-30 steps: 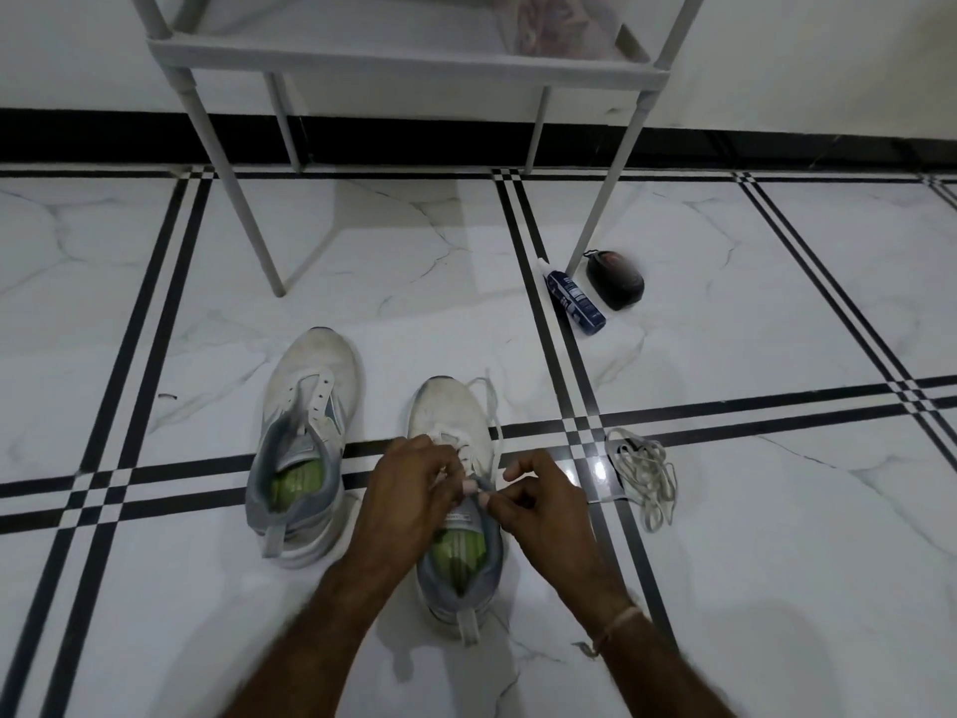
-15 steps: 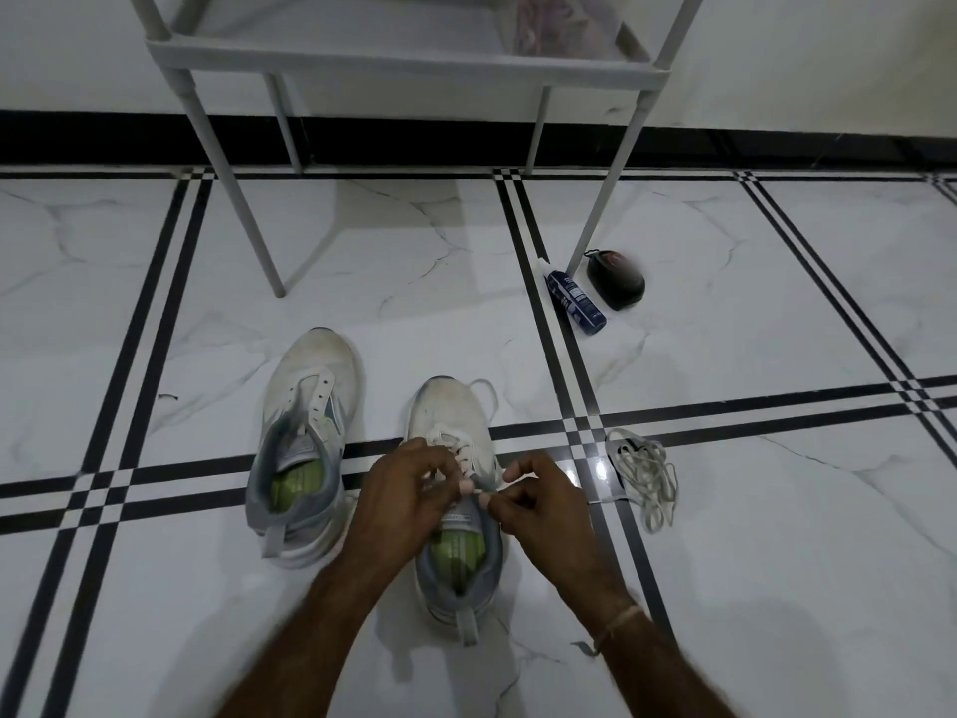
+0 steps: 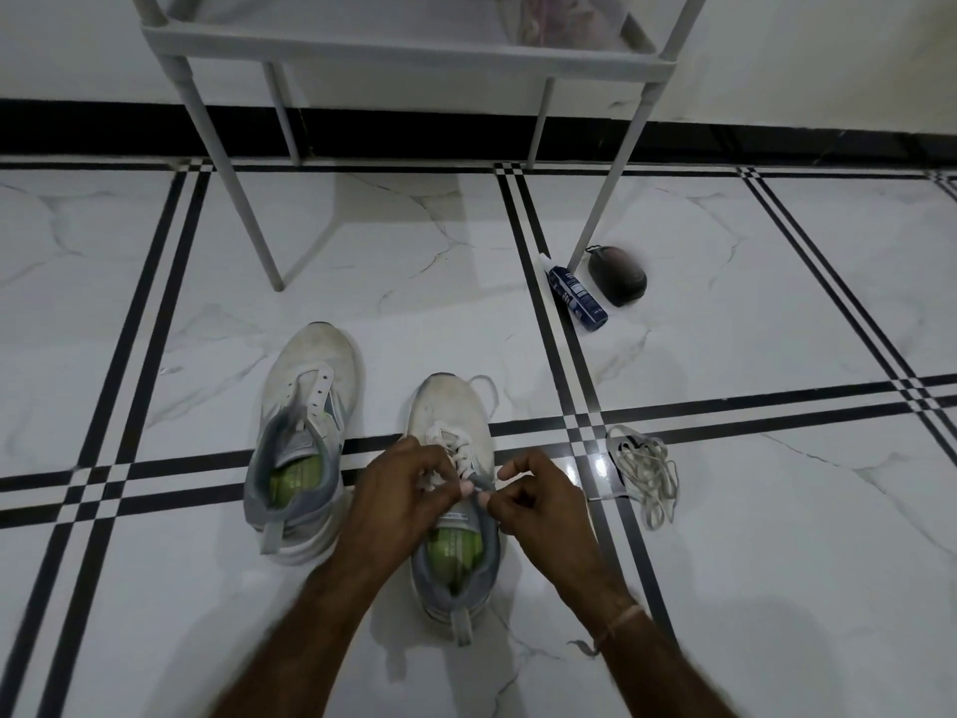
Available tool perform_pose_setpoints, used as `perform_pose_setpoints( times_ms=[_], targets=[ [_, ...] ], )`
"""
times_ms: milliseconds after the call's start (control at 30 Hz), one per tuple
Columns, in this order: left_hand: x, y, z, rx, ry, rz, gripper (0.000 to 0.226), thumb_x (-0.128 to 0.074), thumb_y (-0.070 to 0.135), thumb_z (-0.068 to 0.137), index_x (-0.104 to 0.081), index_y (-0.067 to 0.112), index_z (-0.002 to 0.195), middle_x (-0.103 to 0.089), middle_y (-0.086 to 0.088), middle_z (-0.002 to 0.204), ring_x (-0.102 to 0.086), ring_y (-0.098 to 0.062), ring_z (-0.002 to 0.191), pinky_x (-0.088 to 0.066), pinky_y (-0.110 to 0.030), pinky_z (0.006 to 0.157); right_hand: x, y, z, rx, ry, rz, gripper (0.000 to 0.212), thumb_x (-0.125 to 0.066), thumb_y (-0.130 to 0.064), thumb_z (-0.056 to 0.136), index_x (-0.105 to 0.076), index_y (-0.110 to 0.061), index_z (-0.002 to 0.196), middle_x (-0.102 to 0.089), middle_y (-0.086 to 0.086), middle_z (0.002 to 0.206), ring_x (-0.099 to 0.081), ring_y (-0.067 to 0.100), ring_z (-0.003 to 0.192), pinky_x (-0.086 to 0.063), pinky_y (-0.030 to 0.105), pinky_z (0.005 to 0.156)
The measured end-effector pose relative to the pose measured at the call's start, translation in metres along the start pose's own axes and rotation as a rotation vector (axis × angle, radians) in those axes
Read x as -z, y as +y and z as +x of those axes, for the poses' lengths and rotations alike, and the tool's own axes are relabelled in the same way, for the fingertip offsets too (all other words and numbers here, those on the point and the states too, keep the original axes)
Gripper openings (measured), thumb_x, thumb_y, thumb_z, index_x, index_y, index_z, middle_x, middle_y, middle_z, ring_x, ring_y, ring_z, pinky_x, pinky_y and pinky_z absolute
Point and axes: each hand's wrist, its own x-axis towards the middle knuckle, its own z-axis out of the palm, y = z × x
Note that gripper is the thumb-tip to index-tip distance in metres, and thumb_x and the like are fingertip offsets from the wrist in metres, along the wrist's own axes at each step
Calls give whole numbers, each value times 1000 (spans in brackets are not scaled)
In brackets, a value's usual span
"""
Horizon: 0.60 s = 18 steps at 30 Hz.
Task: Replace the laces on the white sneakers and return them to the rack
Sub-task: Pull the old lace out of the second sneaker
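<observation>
Two white sneakers with grey collars and green insoles stand on the marble floor, toes pointing away from me. The left sneaker (image 3: 305,437) has bare eyelets and no lace. The right sneaker (image 3: 449,422) is partly laced with a white lace (image 3: 455,450), and a loop of it lies by the toe. My left hand (image 3: 399,494) and my right hand (image 3: 538,502) meet over the tongue, each pinching the lace near the top eyelets. A loose bundle of white lace (image 3: 644,471) lies on the floor to the right.
The white metal rack (image 3: 404,41) stands at the back against the wall, its legs reaching the floor. A blue spray bottle (image 3: 575,292) and a dark shoe brush (image 3: 616,274) lie by its right front leg.
The lace loop by the right sneaker's toe has shrunk and shifted as the lace was drawn in. Both hands stay over the tongue with small finger movements.
</observation>
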Motion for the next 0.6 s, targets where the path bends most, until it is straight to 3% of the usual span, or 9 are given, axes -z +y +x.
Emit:
perform_pose_setpoints(
  times_ms=[67,167,200,267,333,367,400,467,600],
  targets=[
    [-2,7,5,11,31,-18,21,-71,42,83,-64,28,70,-57,9,71,-56,-5,69,-40,-19,60,0,1,0,-1,-3,-1,27,-84,-21,81,-60,-23,93,-74,3,71,-71,16,68,-62,47,74],
    [3,19,17,512,307,-784,25,-58,24,102,-61,21,77,-58,9,58,-50,-10,57,-43,-27,59,-1,1,0,18,5,-13,26,-83,-19,83,-60,-23,94,-72,2,69,-68,11,64,-62,42,72],
    [5,18,20,597,382,-915,25,-54,23,104,-59,19,80,-57,7,60,-49,-12,58,-44,-30,62,-1,2,0,28,13,-17,25,-82,-18,84,-60,-24,95,-71,0,68,-67,8,63,-61,39,70],
    [8,14,22,541,370,-689,11,-60,25,101,-61,17,95,-60,0,87,-55,-16,72,-52,-31,67,-2,5,-2,75,23,-62,24,-79,-19,86,-61,-27,100,-70,-4,68,-66,4,63,-56,26,65],
    [5,11,15,373,239,-257,36,-73,42,89,-58,25,118,-50,-1,123,-58,-17,102,-54,-25,83,-5,3,-4,178,17,-147,24,-75,-22,90,-61,-31,107,-70,-13,79,-68,3,74,-52,16,64],
    [4,10,10,298,200,-77,50,-73,56,82,-55,33,123,-44,3,132,-52,-18,117,-49,-32,95,-5,2,-4,245,8,-184,23,-72,-23,91,-61,-32,110,-69,-16,90,-68,3,83,-53,14,67],
    [2,11,4,225,195,101,57,-69,67,75,-54,39,122,-40,5,135,-42,-19,128,-41,-41,103,-6,2,-2,309,-9,-219,25,-70,-21,91,-61,-32,112,-68,-18,99,-67,4,92,-55,15,71],
    [0,9,-11,115,172,366,56,-63,75,68,-59,45,114,-41,4,136,-33,-24,133,-28,-51,106,-5,0,2,380,-53,-288,29,-68,-18,89,-62,-35,112,-65,-18,109,-63,7,101,-59,25,77],
    [0,-2,-30,49,206,461,41,-63,72,70,-69,41,96,-49,4,114,-42,-21,108,-30,-42,89,-6,-3,7,438,-102,-402,32,-68,-18,89,-63,-35,115,-61,-12,120,-63,10,104,-59,32,85]
  ],
)
